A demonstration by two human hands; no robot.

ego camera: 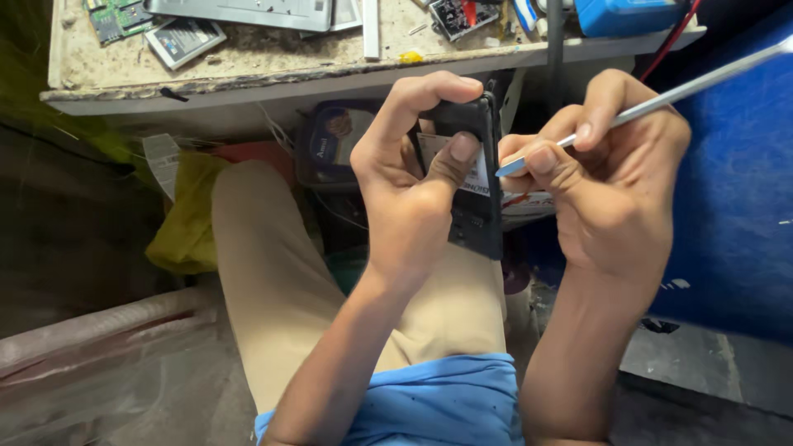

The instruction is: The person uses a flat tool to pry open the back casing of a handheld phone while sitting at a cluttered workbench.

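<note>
Left hand [405, 190] clamps a small, light, rigid phone [477, 206] by its edges above the lap, thumb on the battery, as the right hand [615, 186] pinches a thin pry tool [661, 101] at its seam

The left hand [409, 198] covers most of the dark phone [475, 211], so only its right strip and part of a pale label show. The metal tool [661, 101] runs off the frame toward 2 o'clock, its far end unseen. On the table [206, 74], the green circuit board [120, 18], grey panel [248, 11] and blue box [624, 15] are cut at 12 o'clock. The right hand [615, 186] hides the tool's middle.
</note>
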